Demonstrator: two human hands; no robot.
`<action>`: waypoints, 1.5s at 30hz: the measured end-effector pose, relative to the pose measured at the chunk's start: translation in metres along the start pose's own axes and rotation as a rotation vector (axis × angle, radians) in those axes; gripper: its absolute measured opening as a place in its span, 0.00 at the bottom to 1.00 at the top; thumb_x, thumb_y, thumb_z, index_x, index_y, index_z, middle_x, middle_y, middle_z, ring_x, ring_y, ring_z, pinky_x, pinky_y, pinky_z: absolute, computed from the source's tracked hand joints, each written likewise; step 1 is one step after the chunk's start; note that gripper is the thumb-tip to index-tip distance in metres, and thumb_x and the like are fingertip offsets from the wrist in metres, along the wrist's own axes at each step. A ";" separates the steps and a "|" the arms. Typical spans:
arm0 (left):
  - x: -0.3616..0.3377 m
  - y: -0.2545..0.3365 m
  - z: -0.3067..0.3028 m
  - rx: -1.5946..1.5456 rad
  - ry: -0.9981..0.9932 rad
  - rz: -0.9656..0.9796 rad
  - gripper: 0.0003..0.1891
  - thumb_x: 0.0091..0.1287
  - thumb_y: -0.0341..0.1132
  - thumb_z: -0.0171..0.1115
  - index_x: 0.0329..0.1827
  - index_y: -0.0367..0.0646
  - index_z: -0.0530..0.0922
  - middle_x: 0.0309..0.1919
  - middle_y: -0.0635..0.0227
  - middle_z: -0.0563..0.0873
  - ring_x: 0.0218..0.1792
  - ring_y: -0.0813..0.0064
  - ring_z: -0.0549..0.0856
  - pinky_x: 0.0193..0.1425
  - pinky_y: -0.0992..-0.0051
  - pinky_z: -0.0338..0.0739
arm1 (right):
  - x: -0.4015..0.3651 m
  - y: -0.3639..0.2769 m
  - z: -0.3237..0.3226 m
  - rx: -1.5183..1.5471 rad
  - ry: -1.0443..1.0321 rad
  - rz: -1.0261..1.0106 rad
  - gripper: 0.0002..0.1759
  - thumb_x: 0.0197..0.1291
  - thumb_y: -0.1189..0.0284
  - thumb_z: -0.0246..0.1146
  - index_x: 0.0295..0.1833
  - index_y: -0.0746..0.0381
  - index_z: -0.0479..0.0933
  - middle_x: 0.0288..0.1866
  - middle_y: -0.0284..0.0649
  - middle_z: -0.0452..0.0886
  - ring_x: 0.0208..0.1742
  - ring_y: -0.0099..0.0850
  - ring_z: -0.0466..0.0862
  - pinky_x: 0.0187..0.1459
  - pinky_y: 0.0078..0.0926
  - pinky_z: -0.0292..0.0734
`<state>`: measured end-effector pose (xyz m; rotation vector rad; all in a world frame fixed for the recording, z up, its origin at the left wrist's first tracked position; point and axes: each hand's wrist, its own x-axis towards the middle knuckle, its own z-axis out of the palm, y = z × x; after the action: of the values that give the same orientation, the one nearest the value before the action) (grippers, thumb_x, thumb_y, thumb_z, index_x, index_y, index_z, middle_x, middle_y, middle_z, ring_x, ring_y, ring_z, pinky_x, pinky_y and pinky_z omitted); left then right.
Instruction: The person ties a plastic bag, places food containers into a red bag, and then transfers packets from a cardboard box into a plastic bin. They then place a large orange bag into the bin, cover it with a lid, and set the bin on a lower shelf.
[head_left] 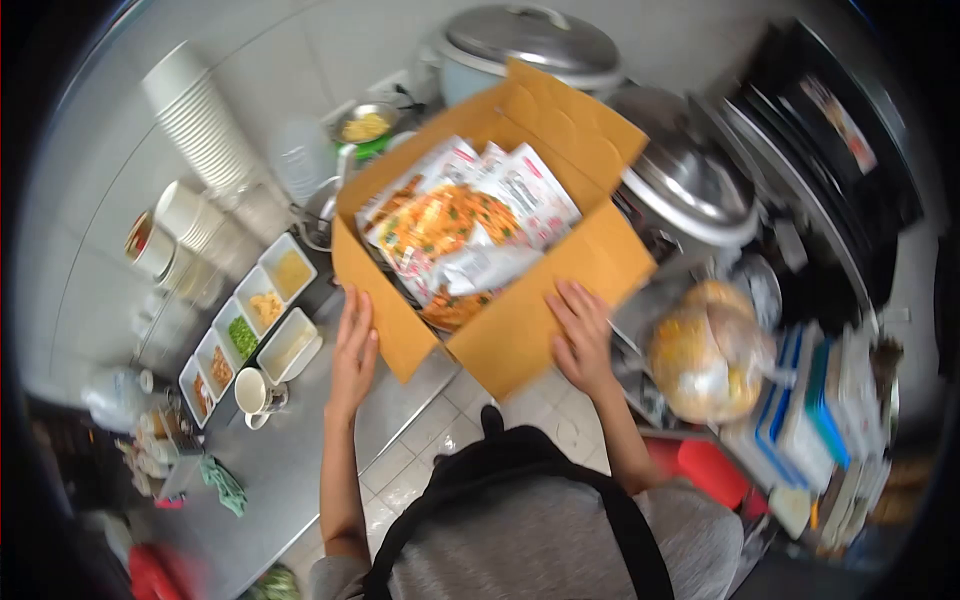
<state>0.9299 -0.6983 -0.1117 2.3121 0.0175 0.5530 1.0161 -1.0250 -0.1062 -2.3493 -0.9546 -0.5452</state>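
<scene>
An open cardboard box (400, 345) with its flaps folded out is between my hands, tilted towards me. Inside lie several printed food packets (455, 225), white with a picture of an orange noodle-like dish. My left hand (355, 340) grips the box at its near left side, fingers pointing up along the cardboard. On the near right flap, my right hand (583, 330) holds the box with its fingers on the outer face. The undersides of both hands and the box's bottom are hidden.
Left on the steel counter (375, 420) stand a row of ingredient trays (240, 335), a mug (258, 397) and stacked cups (200, 115). Lidded cookers (530, 45) stand behind the box. A filled plastic bag (705, 355) lies at right. Tiled floor (450, 415) shows below.
</scene>
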 end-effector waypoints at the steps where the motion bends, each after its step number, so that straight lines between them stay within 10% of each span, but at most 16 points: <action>1: -0.001 -0.002 0.008 -0.016 -0.013 0.012 0.25 0.68 0.28 0.48 0.69 0.46 0.61 0.71 0.56 0.57 0.71 0.58 0.56 0.70 0.67 0.54 | -0.011 0.003 0.021 -0.022 -0.115 0.069 0.31 0.57 0.69 0.52 0.67 0.66 0.60 0.71 0.54 0.56 0.72 0.50 0.53 0.68 0.45 0.46; 3: -0.001 -0.003 0.017 0.020 -0.004 0.059 0.24 0.70 0.30 0.44 0.70 0.41 0.58 0.72 0.57 0.54 0.72 0.59 0.54 0.72 0.68 0.50 | -0.018 0.000 0.052 -0.005 -0.063 0.088 0.34 0.60 0.70 0.51 0.71 0.64 0.51 0.74 0.53 0.44 0.74 0.51 0.45 0.69 0.47 0.42; 12: -0.061 0.008 0.008 -0.024 0.131 0.092 0.22 0.71 0.31 0.43 0.68 0.38 0.60 0.69 0.49 0.57 0.69 0.54 0.59 0.69 0.63 0.54 | -0.101 -0.090 0.059 0.259 0.113 0.385 0.43 0.51 0.77 0.61 0.72 0.55 0.50 0.73 0.51 0.49 0.67 0.51 0.62 0.62 0.43 0.61; 16: -0.141 0.014 0.031 0.106 0.277 0.127 0.24 0.65 0.28 0.53 0.65 0.36 0.63 0.64 0.48 0.63 0.63 0.53 0.65 0.66 0.60 0.57 | -0.227 -0.088 0.124 0.296 -1.147 0.525 0.33 0.60 0.58 0.56 0.70 0.52 0.56 0.64 0.44 0.67 0.62 0.43 0.70 0.57 0.44 0.67; 19: -0.209 0.012 0.055 0.045 0.024 0.126 0.24 0.62 0.26 0.56 0.63 0.35 0.65 0.63 0.42 0.60 0.63 0.47 0.62 0.63 0.55 0.59 | -0.320 -0.080 0.167 0.270 -1.507 0.530 0.31 0.60 0.58 0.56 0.68 0.52 0.61 0.62 0.48 0.69 0.63 0.44 0.70 0.58 0.46 0.67; 26: -0.240 -0.009 0.078 0.299 0.038 -0.031 0.32 0.61 0.30 0.58 0.68 0.35 0.58 0.67 0.42 0.52 0.67 0.46 0.56 0.67 0.51 0.51 | -0.407 -0.027 0.172 0.337 -1.137 1.008 0.22 0.59 0.62 0.55 0.59 0.54 0.72 0.55 0.50 0.75 0.58 0.47 0.74 0.57 0.42 0.69; 40: -0.211 -0.081 0.152 1.164 0.455 0.020 0.28 0.67 0.55 0.48 0.63 0.46 0.67 0.60 0.71 0.73 0.58 0.72 0.72 0.58 0.62 0.55 | -0.543 0.135 0.246 0.327 -0.965 0.896 0.18 0.57 0.61 0.56 0.49 0.59 0.77 0.44 0.47 0.81 0.44 0.44 0.82 0.51 0.35 0.75; 45: -0.202 -0.099 0.160 1.230 0.674 0.127 0.27 0.68 0.59 0.41 0.57 0.51 0.73 0.55 0.77 0.78 0.52 0.77 0.76 0.53 0.70 0.57 | -0.579 0.188 0.283 0.594 -0.878 1.168 0.16 0.58 0.63 0.56 0.50 0.56 0.77 0.41 0.40 0.82 0.39 0.32 0.84 0.39 0.36 0.78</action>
<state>0.8244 -0.7692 -0.3566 3.1110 0.7101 1.7270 0.8122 -1.2581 -0.7015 -2.0546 0.1205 1.1139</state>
